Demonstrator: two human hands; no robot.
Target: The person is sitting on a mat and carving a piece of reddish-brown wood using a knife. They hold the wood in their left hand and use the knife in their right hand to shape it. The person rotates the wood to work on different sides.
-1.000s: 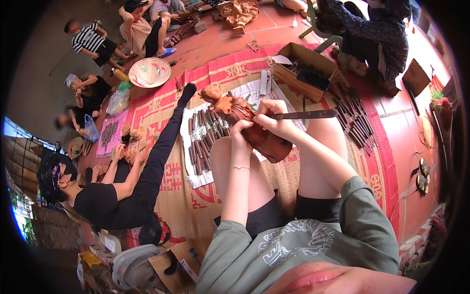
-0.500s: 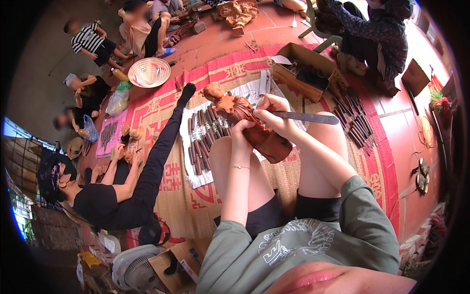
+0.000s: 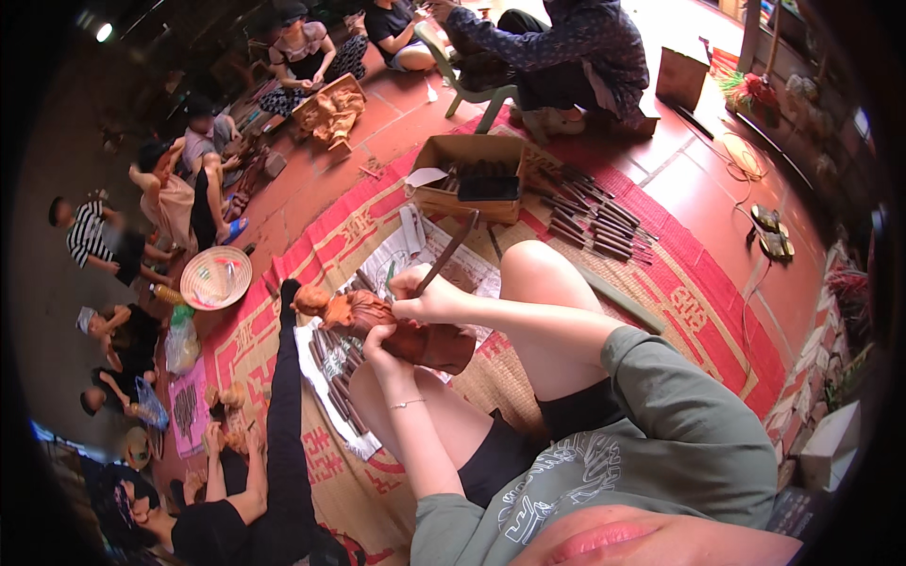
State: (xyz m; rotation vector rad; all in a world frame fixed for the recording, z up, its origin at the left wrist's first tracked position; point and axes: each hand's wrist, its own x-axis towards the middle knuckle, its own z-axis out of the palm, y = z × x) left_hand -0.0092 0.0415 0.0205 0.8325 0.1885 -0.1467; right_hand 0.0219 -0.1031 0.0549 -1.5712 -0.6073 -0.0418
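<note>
Your left hand (image 3: 384,355) grips the wooden figure (image 3: 432,347) above your left knee (image 3: 371,391); your right hand (image 3: 430,298) clasps a dark tool (image 3: 448,252) at it. Drapery folds (image 3: 366,309) appear carved; what remains is unclear.

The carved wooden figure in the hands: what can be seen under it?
A white sheet with brown tools lies below the carved figure, visible only past its edges. What is directly beneath is covered by the figure and left knee.

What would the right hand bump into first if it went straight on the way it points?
Probably the carved wooden figure: the right hand points at it from very close, maybe touching, though depth is unclear.
</note>
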